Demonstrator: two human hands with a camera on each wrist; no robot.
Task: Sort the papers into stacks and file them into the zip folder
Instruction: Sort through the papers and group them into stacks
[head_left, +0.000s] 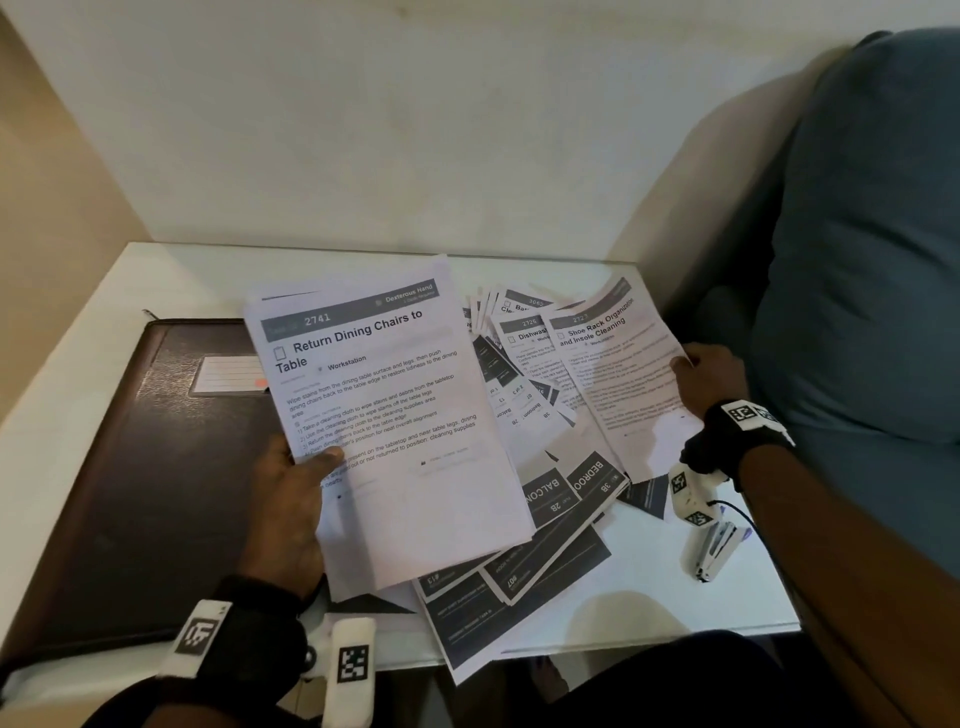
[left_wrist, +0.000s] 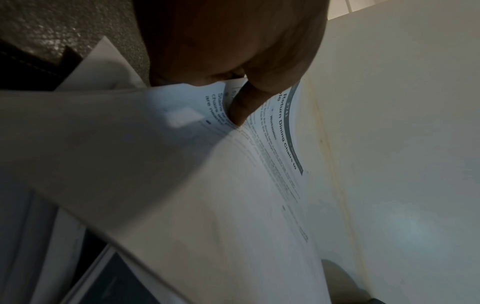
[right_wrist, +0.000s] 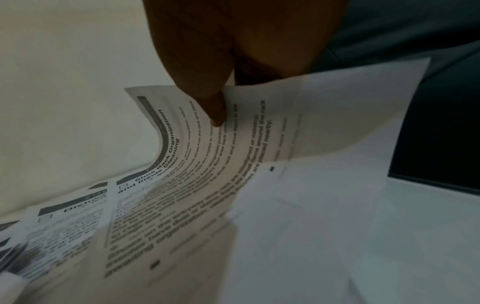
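My left hand (head_left: 298, 483) grips a stack of white sheets (head_left: 395, 426) by its left edge, thumb on top; the top sheet reads "Return Dining Chairs to Table". In the left wrist view the thumb (left_wrist: 241, 107) presses on that stack (left_wrist: 233, 185). My right hand (head_left: 701, 374) pinches the right edge of a sheet (head_left: 623, 374) headed "Shoe Rack Organization and Insole Cleaning", which curls up off the pile; the right wrist view shows the thumb (right_wrist: 215, 111) on that sheet (right_wrist: 207, 174). A dark brown zip folder (head_left: 135, 467) lies closed on the table's left side.
Loose white sheets and dark label cards (head_left: 524, 577) lie scattered over the middle of the white table (head_left: 691, 608). A stapler (head_left: 714, 551) rests near the right front edge. A blue cushion (head_left: 872, 234) stands at the right, and a wall is behind.
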